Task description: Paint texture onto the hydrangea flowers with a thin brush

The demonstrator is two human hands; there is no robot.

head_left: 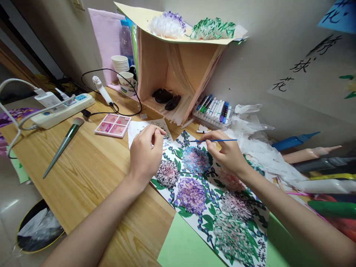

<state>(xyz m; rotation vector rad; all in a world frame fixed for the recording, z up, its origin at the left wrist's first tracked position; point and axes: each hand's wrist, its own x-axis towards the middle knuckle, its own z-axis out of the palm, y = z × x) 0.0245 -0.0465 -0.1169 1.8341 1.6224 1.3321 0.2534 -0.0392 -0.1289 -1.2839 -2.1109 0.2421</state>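
Left hand (146,152): curled, fingertips pinching the upper edge of the flower picture (211,196).
Right hand (226,152): gripping a thin blue brush (214,140).
Picture: flat on the wooden desk (91,167).
Step, judged: detailing foliage near the blue bloom (196,159).
Next move needs: steady tip, light pressure.

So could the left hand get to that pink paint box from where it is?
Probably yes. The left hand rests on the flower picture, and the pink paint box lies just beyond it on bare wooden desk, with nothing standing between them.
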